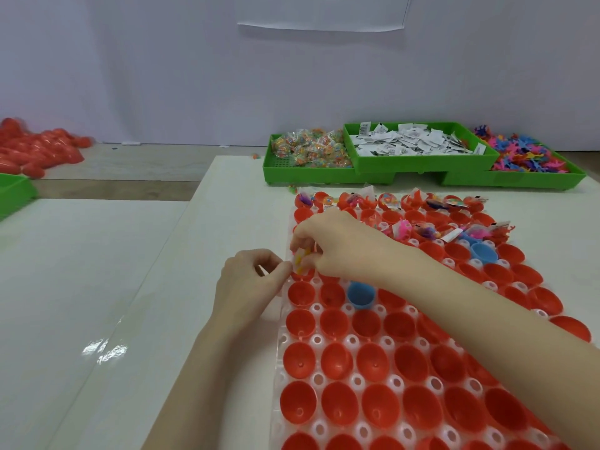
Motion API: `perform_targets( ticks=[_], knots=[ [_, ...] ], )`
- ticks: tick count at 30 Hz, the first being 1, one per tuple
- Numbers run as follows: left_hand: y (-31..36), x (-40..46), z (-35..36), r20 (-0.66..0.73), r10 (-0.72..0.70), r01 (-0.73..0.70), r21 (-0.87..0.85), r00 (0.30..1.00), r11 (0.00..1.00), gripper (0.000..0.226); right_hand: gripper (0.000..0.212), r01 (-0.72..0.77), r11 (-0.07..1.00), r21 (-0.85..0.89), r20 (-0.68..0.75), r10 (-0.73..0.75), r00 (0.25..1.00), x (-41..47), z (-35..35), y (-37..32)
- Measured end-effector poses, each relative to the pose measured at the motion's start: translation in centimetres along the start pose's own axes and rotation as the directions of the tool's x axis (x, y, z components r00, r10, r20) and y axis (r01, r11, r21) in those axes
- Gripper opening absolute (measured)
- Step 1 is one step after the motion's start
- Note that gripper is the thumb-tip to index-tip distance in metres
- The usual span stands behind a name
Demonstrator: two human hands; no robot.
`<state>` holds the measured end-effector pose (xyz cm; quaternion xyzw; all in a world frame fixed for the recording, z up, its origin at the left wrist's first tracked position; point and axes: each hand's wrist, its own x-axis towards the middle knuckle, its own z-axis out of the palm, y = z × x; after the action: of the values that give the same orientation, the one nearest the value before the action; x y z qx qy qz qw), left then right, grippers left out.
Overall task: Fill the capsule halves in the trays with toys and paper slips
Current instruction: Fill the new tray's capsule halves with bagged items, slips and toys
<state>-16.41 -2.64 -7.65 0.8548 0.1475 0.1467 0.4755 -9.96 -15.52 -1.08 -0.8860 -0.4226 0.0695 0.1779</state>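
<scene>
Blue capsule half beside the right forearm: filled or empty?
Empty: the blue capsule half sits open side up, showing only its bare blue inside.

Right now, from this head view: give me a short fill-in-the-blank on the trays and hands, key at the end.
1. The paper slips lie in a ____ bin.
2. Among the red cups, two cups are ____.
3. Both hands pinch a small ____ packet.
4. The near cups are ____.

Missing words: green; blue; yellow; empty

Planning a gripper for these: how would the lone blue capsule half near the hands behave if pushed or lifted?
The blue capsule half looks thin, glossy plastic: probably light and slippery. Its rounded bottom would likely rock or roll off the tray. It sits higher than the red halves, so a sideways nudge may tip it.
</scene>
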Motion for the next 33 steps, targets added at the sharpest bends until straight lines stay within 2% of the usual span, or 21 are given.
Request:
perform_targets(
  ticks=[5, 12, 18, 24, 30, 33],
  knots=[
    [0.0, 0.2, -0.1, -0.015, 0.013, -0.012, 0.016, 1.000, 1.000, 0.026, 0.014, -0.016, 1.000, -0.018, -0.014, 0.016, 1.000, -0.1, -0.1, -0.5],
    [0.1, 0.0, 0.0, -0.041, 0.039, -0.038, 0.023, 0.998, 0.999, 0.025, 0.020, -0.029, 0.990, -0.141, -0.033, 0.025, 0.999, -0.2, 0.5, -1.5],
    [0.1, -0.1, 0.1, -0.055, 0.043, -0.041, 0.022, 0.998, 0.999, 0.024, 0.020, -0.043, 0.993, -0.107, -0.037, 0.039, 0.999, 0.1, 0.4, -1.7],
    [0.3, -0.2, 0.2, -0.057, 0.047, -0.047, 0.007, 0.997, 0.999, 0.023, 0.014, -0.133, 0.983, 0.123, 0.001, 0.134, 0.991, 0.1, 0.0, -0.8],
    [0.3, -0.5, 0.3, -0.059, 0.042, -0.043, -0.025, 0.997, 0.999, 0.024, 0.014, -0.159, 0.987, -0.014, -0.006, 0.159, 0.987, 1.1, 0.4, -1.4],
    [0.3, -0.7, 0.3, -0.054, 0.054, -0.055, -0.020, 0.997, 0.998, 0.025, 0.017, -0.145, 0.989, -0.011, 0.020, 0.145, 0.989, 0.9, 0.2, -1.2]
  ],
)
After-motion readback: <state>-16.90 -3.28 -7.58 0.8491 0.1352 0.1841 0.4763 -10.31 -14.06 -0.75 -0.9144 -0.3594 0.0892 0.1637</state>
